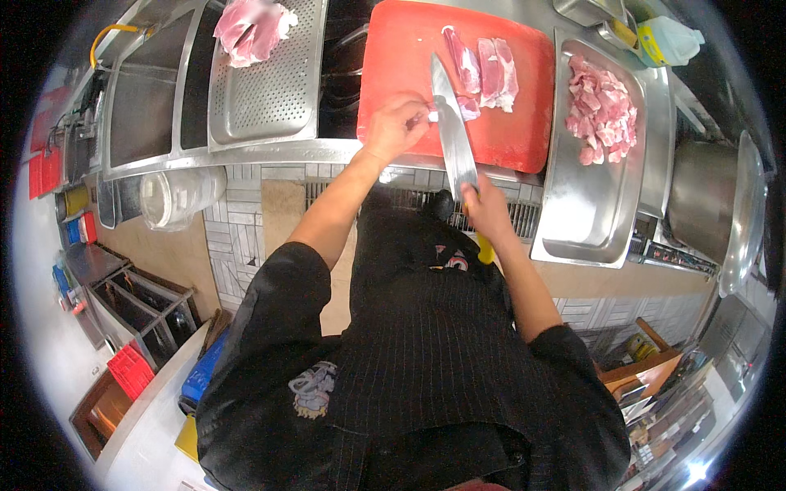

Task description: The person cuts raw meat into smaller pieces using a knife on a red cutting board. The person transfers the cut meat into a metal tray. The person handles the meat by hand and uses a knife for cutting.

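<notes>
In my right hand [486, 208] is the yellow handle of a large kitchen knife [455, 144], its broad blade pointing away from me over the red cutting board [399, 55]. The blade lies across a small piece of raw meat [469, 108]. My left hand [399, 123] pinches the whitish end of that piece, just left of the blade. Several longer strips of raw meat [498, 73] rest on the board beyond the knife. To the right, a steel pan [583, 215] holds a heap of cut meat chunks [600, 113]. Larger raw meat pieces [253, 30] sit in a perforated steel pan [270, 98] at left.
A plastic jug [672, 40] and small steel containers [592, 9] stand at the back right. A large metal pot [703, 196] is at far right. The counter's steel edge [295, 150] runs before me; a clear plastic-wrapped container [169, 196] is below it at left.
</notes>
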{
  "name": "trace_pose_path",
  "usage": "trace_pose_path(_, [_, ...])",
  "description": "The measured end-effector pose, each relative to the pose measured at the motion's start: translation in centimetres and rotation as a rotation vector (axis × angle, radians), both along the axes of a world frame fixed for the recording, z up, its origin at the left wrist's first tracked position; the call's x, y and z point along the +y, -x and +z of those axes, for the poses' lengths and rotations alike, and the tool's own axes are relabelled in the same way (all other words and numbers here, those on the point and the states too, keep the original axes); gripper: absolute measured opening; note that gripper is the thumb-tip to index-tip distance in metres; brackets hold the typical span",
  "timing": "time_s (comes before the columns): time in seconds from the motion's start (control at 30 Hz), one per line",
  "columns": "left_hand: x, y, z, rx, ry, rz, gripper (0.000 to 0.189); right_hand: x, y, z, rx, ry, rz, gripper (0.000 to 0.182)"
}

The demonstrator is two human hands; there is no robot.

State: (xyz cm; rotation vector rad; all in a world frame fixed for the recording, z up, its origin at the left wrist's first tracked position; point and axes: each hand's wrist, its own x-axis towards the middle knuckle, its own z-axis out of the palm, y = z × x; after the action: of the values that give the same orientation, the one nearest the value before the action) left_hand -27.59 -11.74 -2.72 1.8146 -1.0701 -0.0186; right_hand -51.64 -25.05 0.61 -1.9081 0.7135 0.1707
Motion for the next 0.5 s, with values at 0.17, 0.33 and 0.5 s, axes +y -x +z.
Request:
trace_pose_path(0.17, [-0.3, 0.2, 0.0, -0.042, 0.008, 0.003, 0.013, -0.9, -3.8, -2.3, -0.051, 0.083, -0.015, 0.029])
trace_pose_path(0.33, [0.4, -0.1, -0.5, -0.077, -0.031, 0.027, 0.013, -0.3, -5.7, 1.3, 0.100, -0.119, -0.052, 0.030])
trace_pose_path(0.5, [0.2, 0.1, 0.2, -0.027, -0.020, 0.007, 0.014, 2.8, 1.0, -1.0, 0.051, -0.124, -0.055, 0.028])
